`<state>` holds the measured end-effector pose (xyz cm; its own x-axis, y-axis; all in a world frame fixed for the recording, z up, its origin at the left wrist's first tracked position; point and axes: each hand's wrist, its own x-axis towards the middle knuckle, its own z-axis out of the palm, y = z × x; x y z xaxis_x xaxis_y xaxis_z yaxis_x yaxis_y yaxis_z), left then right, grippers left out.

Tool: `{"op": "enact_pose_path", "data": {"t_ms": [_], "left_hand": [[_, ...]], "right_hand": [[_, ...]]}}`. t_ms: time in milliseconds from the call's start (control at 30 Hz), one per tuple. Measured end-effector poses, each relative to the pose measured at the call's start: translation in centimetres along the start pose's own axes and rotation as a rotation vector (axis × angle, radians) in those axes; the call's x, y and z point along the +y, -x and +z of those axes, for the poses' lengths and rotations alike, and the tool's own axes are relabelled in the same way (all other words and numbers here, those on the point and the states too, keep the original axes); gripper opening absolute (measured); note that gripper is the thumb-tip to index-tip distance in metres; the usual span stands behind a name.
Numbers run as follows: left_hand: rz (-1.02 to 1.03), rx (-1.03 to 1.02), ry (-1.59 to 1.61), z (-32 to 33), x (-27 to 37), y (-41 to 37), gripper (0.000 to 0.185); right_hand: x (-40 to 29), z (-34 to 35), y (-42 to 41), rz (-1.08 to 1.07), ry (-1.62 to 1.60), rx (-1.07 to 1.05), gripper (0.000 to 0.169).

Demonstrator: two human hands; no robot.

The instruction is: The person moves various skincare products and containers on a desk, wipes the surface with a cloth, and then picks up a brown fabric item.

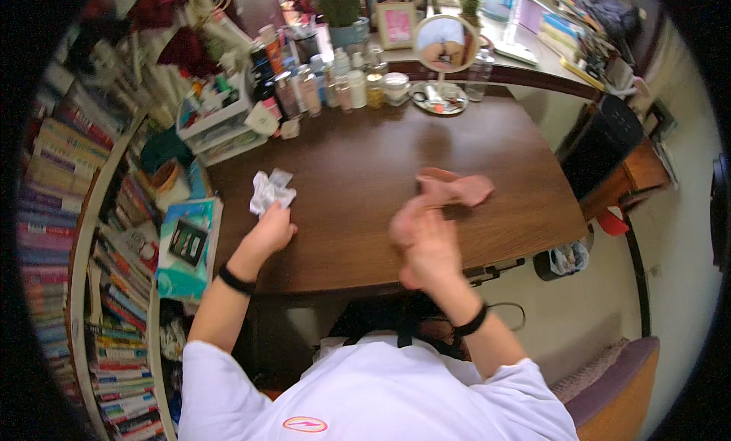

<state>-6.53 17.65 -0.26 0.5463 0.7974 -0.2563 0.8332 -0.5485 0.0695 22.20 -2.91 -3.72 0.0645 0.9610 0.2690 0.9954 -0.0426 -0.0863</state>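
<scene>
My left hand (273, 231) grips a crumpled white tissue or wrapper (269, 191) above the left part of the brown wooden desk (342, 224). A partly see-through bit sticks out at its upper right. On the desk's front right, my right hand (429, 244) is over a pink cloth (457, 188), palm down and blurred. The cloth bunches around the fingers and trails beyond them across the desktop. How tightly the fingers hold it is hidden. Both wrists wear black bands.
Bottles and jars (342, 89) line the desk's back edge, beside a round mirror (446, 44) on a tray base. A white drawer organizer (220, 127) stands back left. Packed bookshelves (123, 338) flank the left; a black cylindrical appliance (599, 144) stands right, above a lined bin (568, 259).
</scene>
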Motion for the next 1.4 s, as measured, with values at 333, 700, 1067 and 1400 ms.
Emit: {"op": "enact_pose_path", "data": {"t_ms": [333, 700, 1067, 1400], "left_hand": [[0.059, 0.139, 0.226, 0.5, 6.7, 6.2, 0.055], [-0.142, 0.106, 0.444, -0.8, 7.9, 4.2, 0.048], [-0.171, -0.097, 0.78, -8.8, 14.3, 6.9, 0.031], [-0.119, -0.069, 0.827, -10.8, 11.6, 7.3, 0.025]], "right_hand": [[8.8, -5.0, 1.4, 0.061, -0.29, -0.305, 0.074], [26.6, -5.3, -0.7, 0.824, -0.79, 0.283, 0.056], [23.8, -3.7, -21.1, 0.079, -0.045, -0.372, 0.058], [37.3, 0.4, -1.4, 0.999, 0.169, -0.093, 0.058]]}}
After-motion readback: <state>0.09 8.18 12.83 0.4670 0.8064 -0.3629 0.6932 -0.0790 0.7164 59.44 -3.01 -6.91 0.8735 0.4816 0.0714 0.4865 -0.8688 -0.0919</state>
